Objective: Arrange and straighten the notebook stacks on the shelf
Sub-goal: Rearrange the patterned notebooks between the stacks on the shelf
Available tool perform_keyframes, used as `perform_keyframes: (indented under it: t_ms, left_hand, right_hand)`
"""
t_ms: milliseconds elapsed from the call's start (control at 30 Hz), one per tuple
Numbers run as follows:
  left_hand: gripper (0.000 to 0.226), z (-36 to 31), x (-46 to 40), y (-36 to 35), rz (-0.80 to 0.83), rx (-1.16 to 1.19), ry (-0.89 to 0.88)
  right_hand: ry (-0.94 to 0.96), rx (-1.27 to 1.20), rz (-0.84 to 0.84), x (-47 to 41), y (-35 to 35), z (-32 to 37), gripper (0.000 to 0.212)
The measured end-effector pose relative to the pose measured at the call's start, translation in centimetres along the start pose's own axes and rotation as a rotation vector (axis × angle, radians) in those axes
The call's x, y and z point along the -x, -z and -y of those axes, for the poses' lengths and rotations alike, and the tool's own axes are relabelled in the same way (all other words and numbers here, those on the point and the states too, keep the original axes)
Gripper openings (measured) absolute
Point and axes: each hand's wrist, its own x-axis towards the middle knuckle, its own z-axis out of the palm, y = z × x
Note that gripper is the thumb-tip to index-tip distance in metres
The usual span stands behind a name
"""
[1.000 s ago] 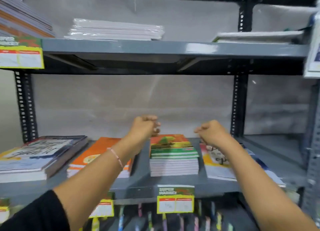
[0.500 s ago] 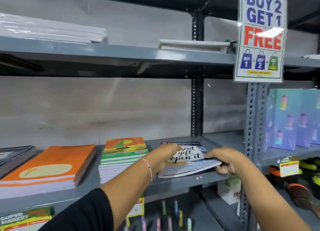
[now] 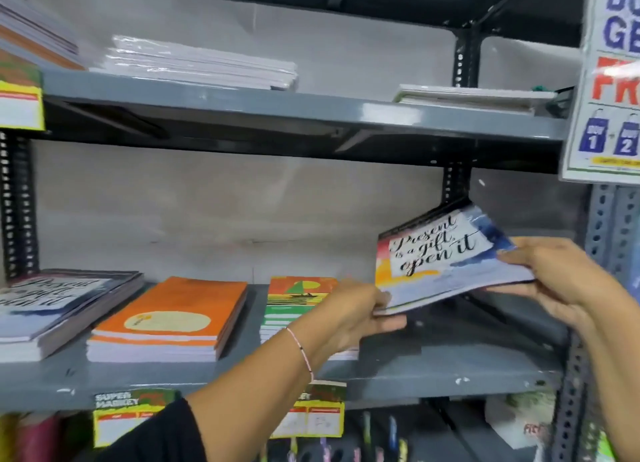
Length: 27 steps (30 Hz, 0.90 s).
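A small stack of notebooks with a "Present is a gift, open it" cover (image 3: 446,257) hangs tilted above the right end of the grey middle shelf (image 3: 433,368). My left hand (image 3: 353,312) grips its lower left corner and my right hand (image 3: 550,274) grips its right edge. On the shelf lie three more stacks: a green-and-orange one (image 3: 298,295) partly behind my left wrist, an orange one (image 3: 166,319), and at far left a stack with the same lettered cover (image 3: 59,305).
The upper shelf (image 3: 277,108) carries wrapped white pads (image 3: 197,63) and a thin white stack (image 3: 471,94). A "buy 2 get 1 free" sign (image 3: 609,80) hangs at the right upright. Yellow price tags (image 3: 131,416) hang from the shelf's front edge; pens show below.
Both hands took hold of the lettered notebook stack at the shelf's right end and lifted it off the shelf, tilted. The camera swung right, then back left.
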Motion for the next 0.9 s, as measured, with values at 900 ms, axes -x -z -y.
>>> perform_keyframes:
  t_ms: [900]
  left_hand:
    - [0.029, -9.9, 20.6, 47.4, -1.165, -0.979, 0.113]
  right_hand:
    - [0.058, 0.258, 0.690, 7.1, -56.6, -9.9, 0.043]
